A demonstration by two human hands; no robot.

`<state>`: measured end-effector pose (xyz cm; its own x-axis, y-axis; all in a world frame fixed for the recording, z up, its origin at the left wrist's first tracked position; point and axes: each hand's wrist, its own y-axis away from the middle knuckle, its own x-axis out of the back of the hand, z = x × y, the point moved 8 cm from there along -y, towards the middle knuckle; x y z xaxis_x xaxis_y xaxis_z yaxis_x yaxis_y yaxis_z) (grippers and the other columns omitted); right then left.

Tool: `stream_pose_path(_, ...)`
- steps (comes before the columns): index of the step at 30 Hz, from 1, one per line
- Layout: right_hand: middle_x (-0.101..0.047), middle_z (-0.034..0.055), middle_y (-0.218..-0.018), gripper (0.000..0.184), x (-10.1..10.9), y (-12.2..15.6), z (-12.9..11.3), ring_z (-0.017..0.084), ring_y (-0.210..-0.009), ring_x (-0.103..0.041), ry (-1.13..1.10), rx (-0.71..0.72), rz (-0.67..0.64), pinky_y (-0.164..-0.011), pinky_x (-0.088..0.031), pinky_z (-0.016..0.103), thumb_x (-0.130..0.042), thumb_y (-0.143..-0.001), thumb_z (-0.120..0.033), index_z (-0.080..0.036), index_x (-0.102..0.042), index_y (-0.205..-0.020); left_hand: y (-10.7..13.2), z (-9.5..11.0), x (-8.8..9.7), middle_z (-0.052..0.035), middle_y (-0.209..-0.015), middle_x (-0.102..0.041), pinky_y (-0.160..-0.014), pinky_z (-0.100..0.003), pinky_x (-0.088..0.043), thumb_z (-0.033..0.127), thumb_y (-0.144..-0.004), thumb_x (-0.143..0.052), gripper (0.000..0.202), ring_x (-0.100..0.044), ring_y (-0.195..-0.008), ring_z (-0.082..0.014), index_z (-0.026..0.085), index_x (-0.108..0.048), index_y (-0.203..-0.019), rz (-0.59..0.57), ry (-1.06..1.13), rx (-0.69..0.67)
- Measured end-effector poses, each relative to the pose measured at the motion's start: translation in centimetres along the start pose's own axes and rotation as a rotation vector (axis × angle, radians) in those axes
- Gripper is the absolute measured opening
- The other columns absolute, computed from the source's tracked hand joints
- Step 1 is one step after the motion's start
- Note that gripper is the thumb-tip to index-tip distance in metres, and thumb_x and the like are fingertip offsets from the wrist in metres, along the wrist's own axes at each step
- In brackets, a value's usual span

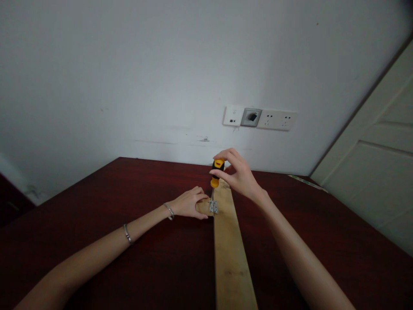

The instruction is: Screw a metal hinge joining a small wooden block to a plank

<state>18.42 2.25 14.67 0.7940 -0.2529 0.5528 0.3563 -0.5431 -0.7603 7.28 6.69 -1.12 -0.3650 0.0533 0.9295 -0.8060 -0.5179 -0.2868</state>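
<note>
One screwdriver (218,170) is pinched between the thumb and fingers of the right hand (240,172), its shaft pointed down at one metal hinge (213,207). Two pieces of wood are bridged by the hinge: one long plank (230,254), laid on one dark red table (145,267), and one small block (202,208), gripped by the left hand's (189,203) curved thumb and fingers. Two bracelets (169,211) are worn.

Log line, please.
Left hand: grips small wooden piece; right hand: holds yellow-black screwdriver at silver metal hinge; hinge: straddles piece and long wooden plank
</note>
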Motion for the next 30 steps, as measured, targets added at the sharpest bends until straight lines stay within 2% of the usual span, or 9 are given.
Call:
stream_pose_path(5,-0.056,0.0056,-0.115,0.033,0.10,0.08,-0.17,0.018,-0.099,-0.056,-0.053,0.043,-0.065,-0.065,-0.057,0.028,-0.047,-0.089,-0.025,-0.028,-0.052,-0.121,0.06,-0.13,-0.06,-0.0079,-0.102,-0.051,-0.081,-0.033,-0.046,0.053,-0.064,-0.071,0.065,-0.051,-0.094,-0.0225,0.016,-0.057,-0.115,-0.011,0.035,0.022)
stream_pose_path(10,-0.055,0.0055,-0.104,0.027,0.02,0.08,0.16,0.017,-0.092,-0.056,-0.059,-0.003,-0.017,-0.057,-0.056,0.025,-0.056,-0.084,-0.034,-0.027,-0.057,-0.110,0.07,-0.17,-0.04,-0.0077,-0.103,-0.051,-0.084,-0.036,-0.046,0.053,-0.064,-0.071,0.064,-0.050,-0.096,-0.0233,0.018,-0.057,-0.116,-0.007,0.048,0.030)
stream_pose_path(13,-0.053,0.0056,-0.105,0.029,0.02,0.01,-0.13,0.017,-0.091,-0.056,-0.060,0.001,-0.025,-0.058,-0.056,0.025,-0.061,-0.080,-0.036,-0.026,-0.058,-0.107,0.06,-0.22,-0.09,-0.0082,-0.104,-0.051,-0.084,-0.036,-0.046,0.052,-0.064,-0.072,0.065,-0.050,-0.097,-0.0238,0.017,-0.056,-0.117,-0.014,0.049,0.040)
stream_pose_path(18,-0.056,0.0055,-0.115,0.029,0.18,0.03,-0.33,0.019,-0.104,-0.054,-0.061,0.052,-0.053,-0.069,-0.056,0.030,-0.047,-0.088,-0.023,-0.028,-0.054,-0.117,0.08,-0.28,-0.24,-0.0082,-0.105,-0.050,-0.083,-0.035,-0.047,0.053,-0.065,-0.071,0.065,-0.049,-0.098,-0.0238,0.018,-0.056,-0.117,-0.027,0.055,0.043)
stream_pose_path(23,-0.055,0.0055,-0.104,0.027,0.28,0.08,0.38,0.017,-0.092,-0.056,-0.045,-0.002,0.002,-0.055,-0.055,0.024,-0.058,-0.083,-0.033,-0.026,-0.057,-0.109,0.09,-0.35,-0.24,-0.0082,-0.105,-0.050,-0.084,-0.036,-0.046,0.052,-0.064,-0.072,0.065,-0.049,-0.098,-0.0237,0.018,-0.056,-0.116,-0.017,0.066,0.042)
stream_pose_path(25,-0.054,0.0057,-0.104,0.030,0.39,0.10,0.30,0.018,-0.092,-0.056,-0.043,-0.011,0.010,-0.055,-0.055,0.024,-0.062,-0.079,-0.037,-0.025,-0.057,-0.107,0.08,-0.37,-0.20,-0.0082,-0.104,-0.050,-0.084,-0.036,-0.046,0.052,-0.063,-0.073,0.065,-0.049,-0.098,-0.0238,0.017,-0.057,-0.116,-0.013,0.070,0.044)
stream_pose_path(30,-0.056,0.0055,-0.113,0.029,0.33,0.12,-0.19,0.018,-0.098,-0.056,-0.063,0.029,-0.048,-0.059,-0.056,0.025,-0.051,-0.087,-0.027,-0.028,-0.055,-0.116,0.06,-0.35,-0.23,-0.0078,-0.104,-0.050,-0.082,-0.036,-0.046,0.051,-0.063,-0.073,0.065,-0.050,-0.096,-0.0236,0.018,-0.057,-0.116,-0.013,0.076,0.038)
